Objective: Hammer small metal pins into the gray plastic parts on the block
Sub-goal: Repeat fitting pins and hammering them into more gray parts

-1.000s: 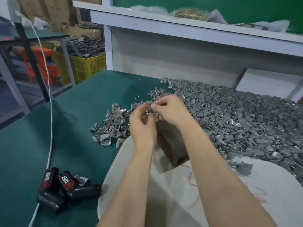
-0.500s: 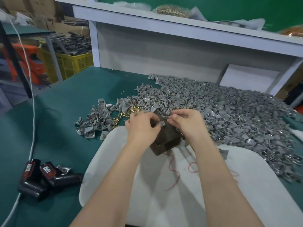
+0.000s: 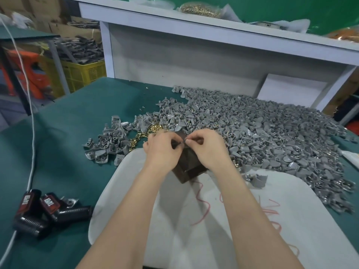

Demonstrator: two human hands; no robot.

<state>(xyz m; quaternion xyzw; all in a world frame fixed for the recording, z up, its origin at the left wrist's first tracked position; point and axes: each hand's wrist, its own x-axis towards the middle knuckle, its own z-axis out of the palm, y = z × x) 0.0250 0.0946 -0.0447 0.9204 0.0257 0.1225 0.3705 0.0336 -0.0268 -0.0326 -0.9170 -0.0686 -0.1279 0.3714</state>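
Observation:
A dark brown block (image 3: 189, 167) stands on a white board (image 3: 223, 220) in front of me. My left hand (image 3: 162, 150) holds a small gray plastic part (image 3: 177, 143) on top of the block. My right hand (image 3: 207, 146) pinches a small metal pin (image 3: 185, 141) at that part. A large heap of gray plastic parts (image 3: 262, 136) spreads behind and to the right of the block. Loose brass pins (image 3: 144, 133) lie just left of my left hand. A smaller pile of gray parts (image 3: 108, 140) lies further left.
Two black tools with red labels (image 3: 46, 210) lie on the green table (image 3: 58, 152) at the left, with a white cord (image 3: 32, 133) running past them. A white shelf (image 3: 213, 35) stands behind the table and holds a bag of brass pins (image 3: 200, 9). A yellow crate (image 3: 83, 72) stands at the far left.
The head view has shifted, so the block and hands sit more central. Both hands have stayed together on top of the block, working the small part and pin.

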